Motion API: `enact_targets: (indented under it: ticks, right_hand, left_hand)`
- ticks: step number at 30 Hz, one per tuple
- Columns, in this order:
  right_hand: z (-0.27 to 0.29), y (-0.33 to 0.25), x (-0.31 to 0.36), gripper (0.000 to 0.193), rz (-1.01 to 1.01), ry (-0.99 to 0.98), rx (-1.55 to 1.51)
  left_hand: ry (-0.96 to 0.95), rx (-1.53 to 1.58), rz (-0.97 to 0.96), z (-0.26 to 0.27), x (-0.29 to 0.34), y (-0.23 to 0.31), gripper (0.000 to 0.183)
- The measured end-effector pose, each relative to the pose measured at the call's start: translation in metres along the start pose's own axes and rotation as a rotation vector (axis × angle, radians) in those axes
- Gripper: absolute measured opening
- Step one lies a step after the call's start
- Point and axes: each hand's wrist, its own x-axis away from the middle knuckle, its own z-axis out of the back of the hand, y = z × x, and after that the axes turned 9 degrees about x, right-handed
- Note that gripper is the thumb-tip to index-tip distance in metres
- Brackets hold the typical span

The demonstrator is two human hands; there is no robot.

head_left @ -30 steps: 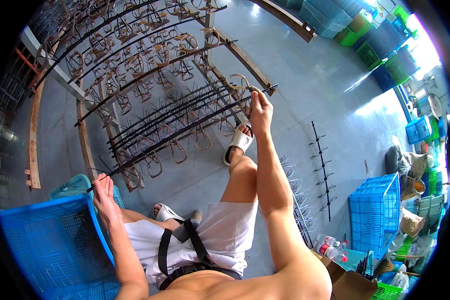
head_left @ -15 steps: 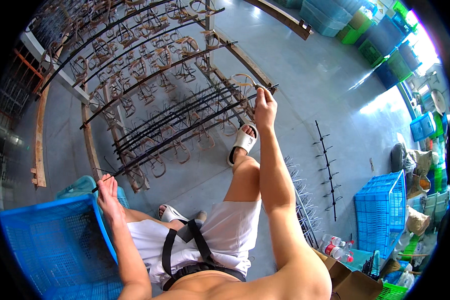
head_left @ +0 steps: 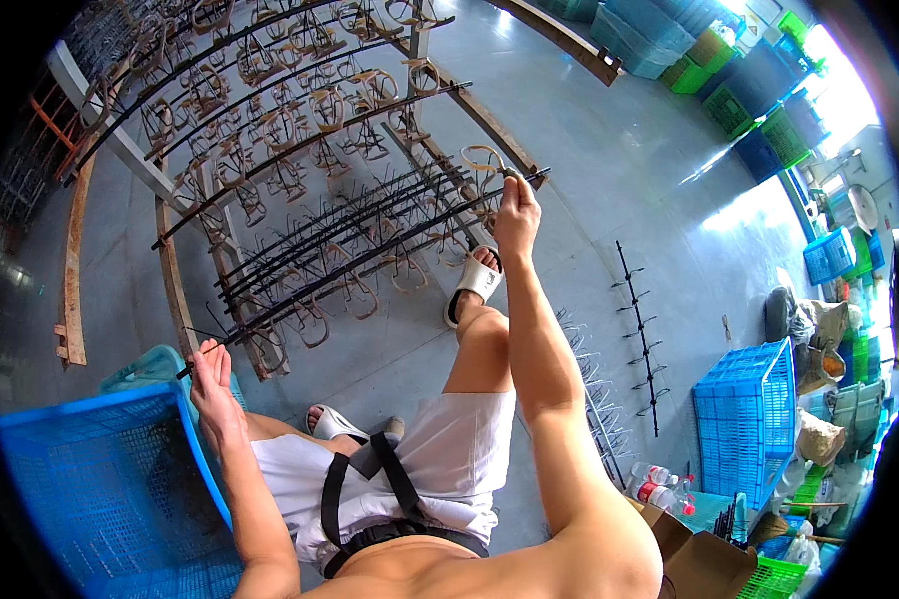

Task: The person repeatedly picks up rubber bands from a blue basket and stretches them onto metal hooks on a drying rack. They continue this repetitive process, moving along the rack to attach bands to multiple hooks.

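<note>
A long black hanging bar (head_left: 350, 268) spans between my two hands, sloping up to the right. My right hand (head_left: 517, 218) is closed around its far right end. At the near left end, my left hand (head_left: 216, 387) grips the bar between thumb and fingers. Tan eyeglass-shaped frames hang along this bar, and a curved one stands out just beside my right fingers. Behind it, a rack with a pale post (head_left: 120, 150) carries several similar bars full of brownish frames (head_left: 327, 108). More black bars with thin hooks lie low, close behind the held one.
Wooden rails (head_left: 175, 270) run under the rack. A large blue crate (head_left: 100, 489) stands at my left; another blue basket (head_left: 744, 419) is at right. A hooked black bar (head_left: 641, 339) lies on the floor. Plastic bottles (head_left: 657, 489) and a cardboard box (head_left: 704, 559) sit near my right elbow.
Both hands keep their hold on the bar. The whole view has shifted slightly, so floor and crates appear a little further left; the bar has hardly moved relative to the rack.
</note>
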Motion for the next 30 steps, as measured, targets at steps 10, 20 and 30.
enact_targets:
  ticks: [10, 20, 30]
  right_hand:
    - [0.02, -0.002, -0.033, 0.024, -0.313, -0.302, -0.206]
    - [-0.001, -0.092, 0.131, 0.017, 0.347, -0.31, 0.105]
    - [-0.04, -0.127, 0.332, 0.026, 0.465, -1.768, 0.468]
  left_hand:
    - [0.002, 0.064, 0.002, 0.0, -0.006, -0.008, 0.048]
    - [-0.037, -0.162, 0.008, 0.076, 0.013, 0.039, 0.038]
    - [0.54, -1.116, 0.519, 0.393, -0.03, -0.032, 0.076]
